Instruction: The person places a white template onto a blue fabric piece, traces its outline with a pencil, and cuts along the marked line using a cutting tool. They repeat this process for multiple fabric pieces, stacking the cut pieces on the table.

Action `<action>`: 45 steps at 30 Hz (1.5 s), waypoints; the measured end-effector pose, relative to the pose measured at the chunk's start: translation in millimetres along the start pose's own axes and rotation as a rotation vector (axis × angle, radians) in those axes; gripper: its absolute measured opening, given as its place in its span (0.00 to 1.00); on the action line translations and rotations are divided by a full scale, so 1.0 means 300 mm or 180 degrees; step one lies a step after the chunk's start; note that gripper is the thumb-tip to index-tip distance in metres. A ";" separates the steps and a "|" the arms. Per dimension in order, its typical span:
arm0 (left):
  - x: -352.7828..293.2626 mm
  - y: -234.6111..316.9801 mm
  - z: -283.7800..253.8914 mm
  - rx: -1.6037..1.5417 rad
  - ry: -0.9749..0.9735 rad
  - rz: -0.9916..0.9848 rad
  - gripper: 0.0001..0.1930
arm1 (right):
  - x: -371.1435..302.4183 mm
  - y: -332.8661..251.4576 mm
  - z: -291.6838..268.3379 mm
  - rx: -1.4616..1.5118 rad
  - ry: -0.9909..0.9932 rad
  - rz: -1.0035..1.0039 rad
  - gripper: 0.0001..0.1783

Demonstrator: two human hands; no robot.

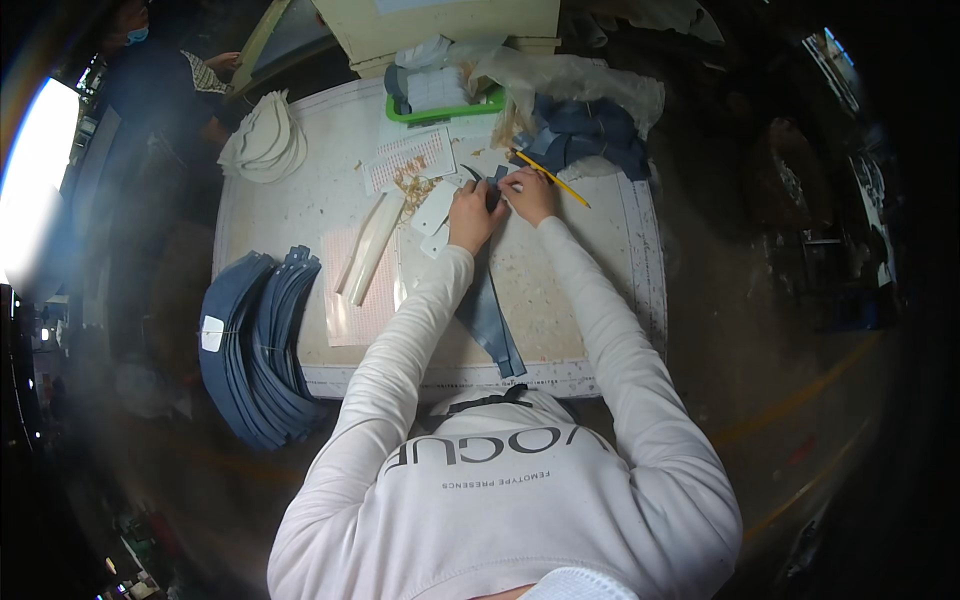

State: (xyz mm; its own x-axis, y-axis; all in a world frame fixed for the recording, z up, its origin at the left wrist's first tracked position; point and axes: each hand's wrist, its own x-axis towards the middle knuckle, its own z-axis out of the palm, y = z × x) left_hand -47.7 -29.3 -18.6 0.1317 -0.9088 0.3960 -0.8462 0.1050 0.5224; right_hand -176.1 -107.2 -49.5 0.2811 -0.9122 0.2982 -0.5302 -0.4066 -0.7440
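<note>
A long blue-grey fabric strip (489, 308) lies along the table, its near end by the table's front edge. My left hand (475, 213) is closed on the strip's far part, with the fingers curled over it. Close beside it on the right, my right hand (528, 194) has its fingers pinched together by the same end of the strip; what lies between the fingertips is too small to make out. A yellow pencil (568, 188) slants just past the right hand's knuckles. White card templates (434, 208) lie left of my left hand.
Stacked blue-grey fabric pieces (262, 345) hang over the table's left edge. White cut pieces (265, 140) lie far left, near a person (165, 90). Behind are a green tray (445, 112) and dark blue bundles (585, 135) with clear plastic. Rolled strips (372, 248) lie left of centre.
</note>
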 end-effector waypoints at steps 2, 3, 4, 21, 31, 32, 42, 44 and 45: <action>0.001 -0.003 0.009 -0.0018 0.0128 0.0037 0.12 | 0.009 -0.004 0.020 -0.0046 -0.0021 -0.0049 0.07; 0.004 -0.004 0.011 -0.0050 0.0142 0.0032 0.13 | 0.010 -0.007 0.027 -0.0126 -0.0011 -0.0073 0.07; 0.020 -0.007 0.015 -0.0074 0.0184 0.0026 0.13 | 0.026 -0.008 0.030 -0.0220 0.0027 -0.0069 0.06; 0.021 0.013 0.018 0.0138 0.0044 -0.0171 0.14 | 0.051 -0.015 -0.012 0.0505 0.0026 0.0471 0.28; 0.024 0.017 0.020 0.0173 -0.0039 -0.0101 0.12 | 0.062 -0.031 0.000 0.0286 0.0265 0.0317 0.25; 0.024 0.017 0.021 0.0172 -0.0004 -0.0086 0.12 | 0.064 -0.031 0.001 0.0102 0.0259 0.0233 0.24; 0.027 0.015 0.003 -0.0221 0.0204 -0.0228 0.18 | 0.086 -0.010 0.001 -0.0099 0.0575 0.0360 0.22; 0.028 0.012 -0.002 -0.0402 0.0270 -0.0347 0.23 | 0.079 0.000 0.004 0.0288 0.0477 0.0389 0.23; 0.028 0.010 -0.002 -0.0418 0.0255 -0.0368 0.25 | 0.075 0.002 0.009 0.0500 0.0315 0.0363 0.23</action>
State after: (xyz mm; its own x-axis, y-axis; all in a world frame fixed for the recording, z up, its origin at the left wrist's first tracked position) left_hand -48.7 -36.3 -13.2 0.2692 -0.8832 0.3839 -0.7491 0.0584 0.6598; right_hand -167.8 -127.8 -44.8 0.1425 -0.9555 0.2582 -0.4206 -0.2946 -0.8581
